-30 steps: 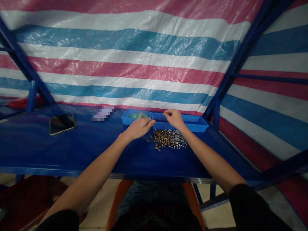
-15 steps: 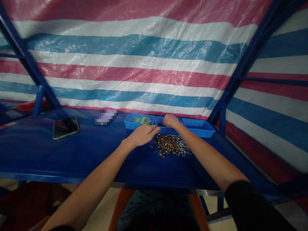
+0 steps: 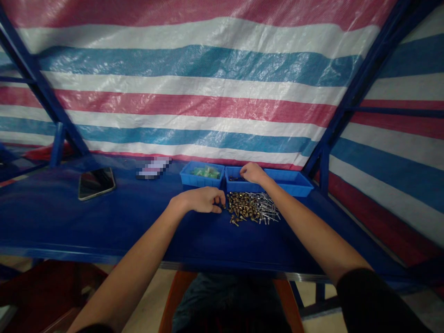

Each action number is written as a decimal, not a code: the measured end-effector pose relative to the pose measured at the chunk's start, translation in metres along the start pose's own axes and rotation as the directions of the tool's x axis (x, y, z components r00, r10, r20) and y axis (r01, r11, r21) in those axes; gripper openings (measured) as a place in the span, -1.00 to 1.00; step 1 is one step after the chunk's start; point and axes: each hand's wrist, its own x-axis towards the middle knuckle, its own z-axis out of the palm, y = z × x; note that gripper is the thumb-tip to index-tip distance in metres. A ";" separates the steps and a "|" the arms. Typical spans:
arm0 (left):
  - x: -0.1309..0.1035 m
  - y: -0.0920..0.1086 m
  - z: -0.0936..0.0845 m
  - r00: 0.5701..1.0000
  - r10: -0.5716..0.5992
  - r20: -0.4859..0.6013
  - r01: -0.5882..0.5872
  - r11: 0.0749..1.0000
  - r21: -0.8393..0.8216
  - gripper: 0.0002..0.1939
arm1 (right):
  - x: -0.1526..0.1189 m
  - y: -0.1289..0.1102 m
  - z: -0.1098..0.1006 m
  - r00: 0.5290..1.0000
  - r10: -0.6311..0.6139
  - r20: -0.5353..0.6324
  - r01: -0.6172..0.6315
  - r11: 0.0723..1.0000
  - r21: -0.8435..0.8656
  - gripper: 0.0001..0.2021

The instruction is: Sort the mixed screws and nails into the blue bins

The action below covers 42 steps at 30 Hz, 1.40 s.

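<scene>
My left hand is low over the table at the left edge of a pile of brass-coloured screws. Its thumb and curled fingers are apart, close to a loose brass screw. My right hand reaches over the middle blue bin, fingertips together at its inside. Small dark parts lie in that bin; whatever those fingertips hold is too small to make out. Beside the brass pieces, thin silver pins like rivets are heaped, partly behind my right forearm.
A left blue bin contains green and clear pieces. To the right is another blue bin. A phone lies on the blue table, near a blurred-out item. Striped sheeting hangs behind.
My left hand has come down from the bins' front edge to the table beside the brass screws, its fingers parting. My right hand has lifted slightly within the middle bin, fingertips now showing.
</scene>
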 end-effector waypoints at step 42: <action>0.004 0.007 -0.001 0.981 0.004 -0.195 -0.009 1.000 -0.024 -0.83 | -0.062 -0.010 0.000 0.782 -0.284 -0.555 0.449 0.875 0.184 -0.76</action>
